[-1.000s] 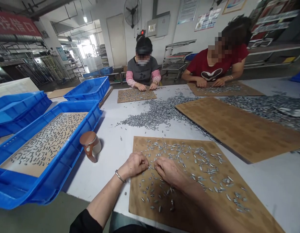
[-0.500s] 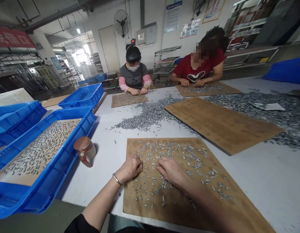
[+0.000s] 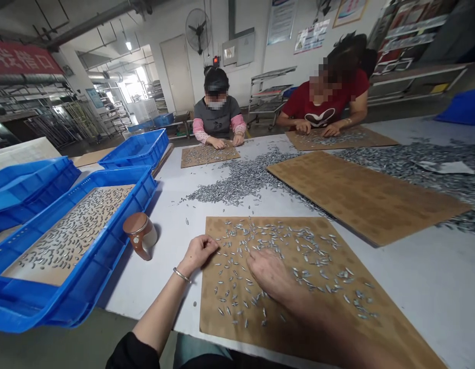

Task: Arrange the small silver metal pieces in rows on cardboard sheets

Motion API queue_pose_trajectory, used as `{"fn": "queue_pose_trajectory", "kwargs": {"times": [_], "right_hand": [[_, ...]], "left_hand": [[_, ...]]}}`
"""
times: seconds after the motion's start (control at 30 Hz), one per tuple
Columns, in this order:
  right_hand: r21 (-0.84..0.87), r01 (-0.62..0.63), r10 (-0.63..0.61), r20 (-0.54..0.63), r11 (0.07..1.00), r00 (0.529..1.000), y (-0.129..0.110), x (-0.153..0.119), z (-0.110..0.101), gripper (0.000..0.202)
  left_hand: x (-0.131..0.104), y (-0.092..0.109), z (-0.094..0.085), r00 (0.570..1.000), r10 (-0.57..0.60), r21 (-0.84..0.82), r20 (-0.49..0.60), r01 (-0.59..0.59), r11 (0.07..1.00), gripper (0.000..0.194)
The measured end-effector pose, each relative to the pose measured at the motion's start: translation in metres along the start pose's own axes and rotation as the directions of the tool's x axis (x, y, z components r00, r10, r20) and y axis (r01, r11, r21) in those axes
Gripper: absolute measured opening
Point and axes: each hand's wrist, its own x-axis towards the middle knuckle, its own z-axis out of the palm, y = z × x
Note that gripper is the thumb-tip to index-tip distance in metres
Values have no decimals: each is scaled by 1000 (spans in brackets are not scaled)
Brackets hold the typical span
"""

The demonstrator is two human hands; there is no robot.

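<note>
A brown board (image 3: 299, 333) lies in front of me on the white table, strewn with small silvery spindle-shaped metal pieces (image 3: 307, 233). My left hand (image 3: 201, 251), with a bangle at the wrist, is at the board's left edge. Its thumb and fingertips are pinched together; whatever they hold is too small to make out. Further right, my right hand (image 3: 270, 271) rests low over the middle of the board, fingers curled and pressed together. Its fingertips are mostly hidden behind the hand. Loosely spaced pieces lie between the two hands and below them.
A blue tray (image 3: 145, 187) with a board of similar pieces stands at left, beside a brown mug (image 3: 139, 230). Beyond my board are a heap of pieces (image 3: 237, 182) and a bare board (image 3: 360, 195). Two people (image 3: 218, 115) (image 3: 328, 97) work at boards opposite.
My left hand has moved left and away from me, from over the pieces to the board's left edge. My right hand stays near the same spot, its fingers more curled. The view has shifted slightly.
</note>
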Motion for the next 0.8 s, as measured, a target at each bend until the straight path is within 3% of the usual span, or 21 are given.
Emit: {"fn": "queue_pose_trajectory", "kwargs": {"times": [0.07,0.2,0.4,0.57,0.67,0.8], "right_hand": [[4,18,-18,19,1000,1000,4,-1,0,30],[27,-93,91,57,995,994,9,13,-9,31],[50,-153,146,127,987,981,-4,35,-13,26],[281,-25,-10,124,959,992,-20,22,-16,28],[218,72,-114,187,973,976,-34,20,-19,31],[92,140,-161,295,986,942,-49,31,-26,26]], "left_hand": [[1,-8,4,1000,-14,-58,-18,13,998,37],[-1,-15,7,998,-28,-149,-51,20,989,39],[-4,-18,3,998,-30,-240,-48,18,971,42],[-3,-19,5,999,-29,-261,-44,16,965,38],[-3,-20,7,998,-27,-263,-51,12,965,36],[-4,-20,7,998,-13,-251,-60,-3,968,32]]}}
